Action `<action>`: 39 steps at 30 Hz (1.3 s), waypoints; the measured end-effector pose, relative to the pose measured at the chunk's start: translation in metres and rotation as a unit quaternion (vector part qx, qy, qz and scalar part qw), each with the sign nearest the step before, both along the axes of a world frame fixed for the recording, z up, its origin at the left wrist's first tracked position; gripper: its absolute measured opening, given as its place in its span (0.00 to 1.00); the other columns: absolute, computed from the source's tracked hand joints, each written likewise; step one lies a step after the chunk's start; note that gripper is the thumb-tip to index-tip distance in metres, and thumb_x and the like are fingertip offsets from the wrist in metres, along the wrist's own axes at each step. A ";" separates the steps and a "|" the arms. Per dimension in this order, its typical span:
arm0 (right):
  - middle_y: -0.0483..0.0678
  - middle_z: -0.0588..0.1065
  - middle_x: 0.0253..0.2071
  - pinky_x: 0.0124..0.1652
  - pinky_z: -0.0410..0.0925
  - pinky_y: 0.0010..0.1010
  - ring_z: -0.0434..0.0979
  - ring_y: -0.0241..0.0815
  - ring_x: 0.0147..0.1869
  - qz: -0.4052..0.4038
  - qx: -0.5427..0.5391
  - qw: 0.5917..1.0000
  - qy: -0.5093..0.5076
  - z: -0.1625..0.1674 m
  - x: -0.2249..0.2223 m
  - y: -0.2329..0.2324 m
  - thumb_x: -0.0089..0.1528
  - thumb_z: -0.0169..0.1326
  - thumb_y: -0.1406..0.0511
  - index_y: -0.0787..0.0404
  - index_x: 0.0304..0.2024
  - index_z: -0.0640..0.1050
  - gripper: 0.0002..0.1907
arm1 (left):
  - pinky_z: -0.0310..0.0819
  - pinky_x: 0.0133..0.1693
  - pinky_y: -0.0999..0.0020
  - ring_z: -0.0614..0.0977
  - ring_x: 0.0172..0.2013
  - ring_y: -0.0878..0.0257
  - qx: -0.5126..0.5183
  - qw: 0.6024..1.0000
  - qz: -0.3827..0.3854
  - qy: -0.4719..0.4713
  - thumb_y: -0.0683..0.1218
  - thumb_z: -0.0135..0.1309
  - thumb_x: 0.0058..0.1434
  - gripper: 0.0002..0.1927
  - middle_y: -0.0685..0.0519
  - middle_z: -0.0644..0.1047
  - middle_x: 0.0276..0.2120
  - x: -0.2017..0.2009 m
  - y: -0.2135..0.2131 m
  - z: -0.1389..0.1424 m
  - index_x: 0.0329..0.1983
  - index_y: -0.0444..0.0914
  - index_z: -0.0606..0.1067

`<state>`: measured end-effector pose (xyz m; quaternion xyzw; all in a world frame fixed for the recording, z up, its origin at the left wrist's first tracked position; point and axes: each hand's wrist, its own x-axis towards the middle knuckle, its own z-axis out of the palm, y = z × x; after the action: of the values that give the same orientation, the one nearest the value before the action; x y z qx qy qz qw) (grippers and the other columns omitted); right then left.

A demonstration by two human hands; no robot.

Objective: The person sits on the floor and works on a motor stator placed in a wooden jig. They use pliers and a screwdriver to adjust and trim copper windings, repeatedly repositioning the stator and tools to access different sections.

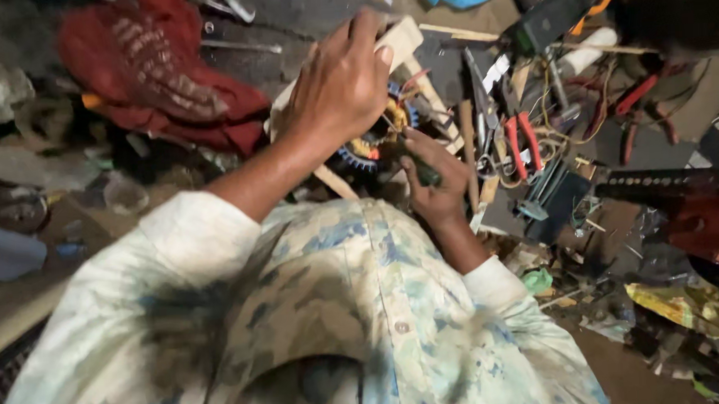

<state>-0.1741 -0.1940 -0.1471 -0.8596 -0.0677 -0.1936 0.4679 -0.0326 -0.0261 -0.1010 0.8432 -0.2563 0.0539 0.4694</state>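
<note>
Patterned shirt front fills foreground. Left hand curled over wooden block, pressing down on round blue-toothed motor part with copper windings, which sits on cluttered workbench between both hands. Right hand closed around dark green-handled tool, tip at windings. Step, by judgement: working on winding while part held steady. Next move needs firm hold, fine tip control. Red-handled pliers lie just right; red cloth upper left.
</note>
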 end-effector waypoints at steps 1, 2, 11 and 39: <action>0.60 0.79 0.54 0.60 0.73 0.39 0.82 0.55 0.59 -0.001 0.001 1.000 0.001 -0.001 -0.005 0.003 0.65 0.60 0.73 0.67 0.51 0.79 0.11 | 0.70 0.43 0.40 0.79 0.43 0.33 0.006 1.000 -0.002 -0.006 0.42 0.51 0.70 0.11 0.36 0.77 0.41 -0.001 0.002 -0.001 0.51 0.34 0.66; 0.60 0.79 0.54 0.60 0.73 0.40 0.82 0.56 0.59 -0.005 0.000 1.000 -0.001 -0.003 -0.008 0.006 0.65 0.60 0.73 0.67 0.51 0.79 0.12 | 0.69 0.44 0.40 0.79 0.44 0.34 0.010 1.000 -0.008 -0.016 0.42 0.50 0.70 0.11 0.37 0.77 0.42 -0.002 0.002 -0.002 0.52 0.34 0.66; 0.59 0.80 0.53 0.53 0.75 0.37 0.83 0.54 0.55 -0.016 -0.057 0.998 -0.002 -0.003 -0.017 0.010 0.63 0.64 0.72 0.65 0.50 0.80 0.13 | 0.71 0.45 0.44 0.79 0.43 0.38 -0.016 1.000 -0.003 -0.025 0.43 0.51 0.72 0.11 0.39 0.77 0.44 -0.003 0.001 0.005 0.54 0.34 0.67; 0.57 0.74 0.43 0.50 0.69 0.39 0.76 0.56 0.47 -0.148 -0.108 0.983 -0.001 0.001 -0.058 -0.089 0.65 0.53 0.74 0.66 0.50 0.78 0.11 | 0.76 0.33 0.45 0.81 0.33 0.39 0.270 0.961 -0.005 0.063 0.48 0.52 0.66 0.31 0.37 0.74 0.43 -0.095 0.011 -0.029 0.71 0.39 0.62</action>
<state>-0.2322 -0.2825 -0.1462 -0.9053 0.0394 -0.2534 0.3387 -0.1274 -0.0149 -0.1296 0.9390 -0.2359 -0.0727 0.2395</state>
